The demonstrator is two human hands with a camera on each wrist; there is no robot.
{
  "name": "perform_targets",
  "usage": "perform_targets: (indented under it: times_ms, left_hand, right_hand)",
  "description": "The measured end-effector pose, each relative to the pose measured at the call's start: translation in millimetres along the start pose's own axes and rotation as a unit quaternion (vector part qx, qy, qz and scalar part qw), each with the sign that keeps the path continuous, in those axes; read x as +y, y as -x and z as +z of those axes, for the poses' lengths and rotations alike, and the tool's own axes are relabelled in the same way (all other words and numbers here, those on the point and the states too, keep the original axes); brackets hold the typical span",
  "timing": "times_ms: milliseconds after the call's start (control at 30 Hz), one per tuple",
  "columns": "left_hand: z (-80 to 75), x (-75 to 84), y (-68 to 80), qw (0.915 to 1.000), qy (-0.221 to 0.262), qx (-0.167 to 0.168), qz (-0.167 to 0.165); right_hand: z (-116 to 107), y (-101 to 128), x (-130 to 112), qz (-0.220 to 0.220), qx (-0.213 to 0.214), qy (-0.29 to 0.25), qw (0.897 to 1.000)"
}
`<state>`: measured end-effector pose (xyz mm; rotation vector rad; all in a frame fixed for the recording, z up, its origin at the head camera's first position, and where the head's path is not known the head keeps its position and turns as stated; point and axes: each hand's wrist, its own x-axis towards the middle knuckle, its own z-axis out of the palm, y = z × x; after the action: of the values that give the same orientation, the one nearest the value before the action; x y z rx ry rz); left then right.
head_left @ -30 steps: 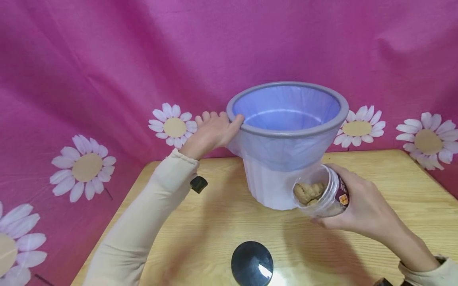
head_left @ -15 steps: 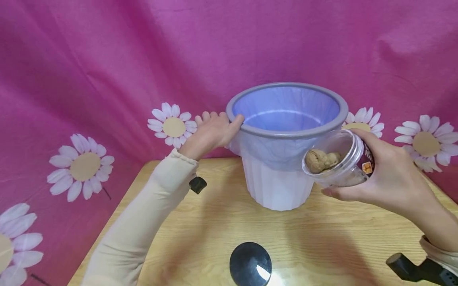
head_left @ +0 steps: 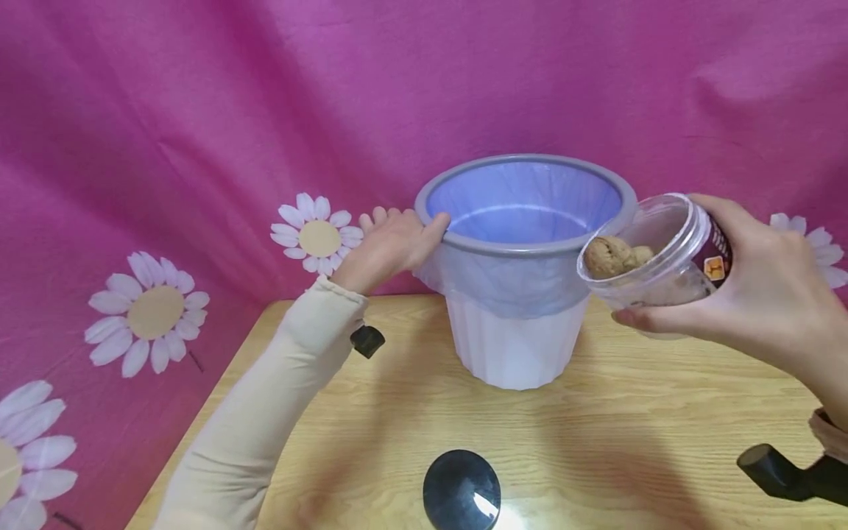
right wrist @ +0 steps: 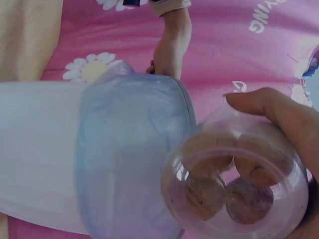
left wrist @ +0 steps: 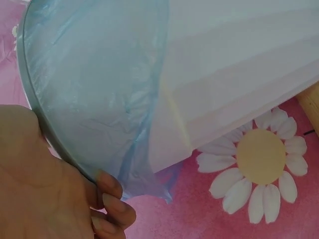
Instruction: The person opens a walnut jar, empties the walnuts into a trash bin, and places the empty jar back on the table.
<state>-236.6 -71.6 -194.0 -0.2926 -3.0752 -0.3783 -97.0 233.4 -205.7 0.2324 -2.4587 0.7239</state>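
Observation:
A white trash can point(head_left: 515, 346) with a grey rim and a bluish plastic liner point(head_left: 523, 195) stands on the table. My left hand point(head_left: 391, 246) grips its left rim, thumb over the top and fingertips point(left wrist: 117, 206) curled at the outer side. On the right, my right hand point(head_left: 768, 283) holds a clear plastic jar point(head_left: 669, 239) with a dark label. The jar is uncapped and tilted, mouth toward the can, and overlaps the right rim in the head view. Several walnuts point(head_left: 608, 258) lie inside; the right wrist view shows them through the jar's base.
A glossy black round lid point(head_left: 461, 489) lies on the wooden table point(head_left: 629, 434) in front of the can. Behind hangs a pink cloth point(head_left: 371, 96) with white daisies. Black camera mounts point(head_left: 771, 471) stick out at the wrists.
My right hand has lifted the jar up and to the right, from beside the can's lower wall to rim height. The left hand stays on the rim.

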Motion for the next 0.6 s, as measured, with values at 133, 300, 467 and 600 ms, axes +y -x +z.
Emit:
perform_targets:
  times_ms: [133,300,467,600]
  left_hand:
    - [-2.7,-0.8,1.2,1.0,0.003,-0.006,-0.007]
    - [-5.3,-1.7,3.2,0.9999,0.007,-0.013,-0.007]
    - [-7.1,-1.2,5.5,0.9998,0.007,-0.017,-0.003]
    - [-7.0,-0.5,6.2,0.9998,0.003,-0.021,-0.006]
  right_hand:
    - [-4.7,-10.9,-6.6,0.003,0.014,0.01,1.0]
    - [-14.0,-32.9,-9.7,0.015,0.008,0.042,0.999]
    - [-20.4,-57.7,-8.7,0.025,-0.026,0.104,0.994]
    - [-19.8,-68.5,-9.5,0.024,-0.045,0.114,0.992]
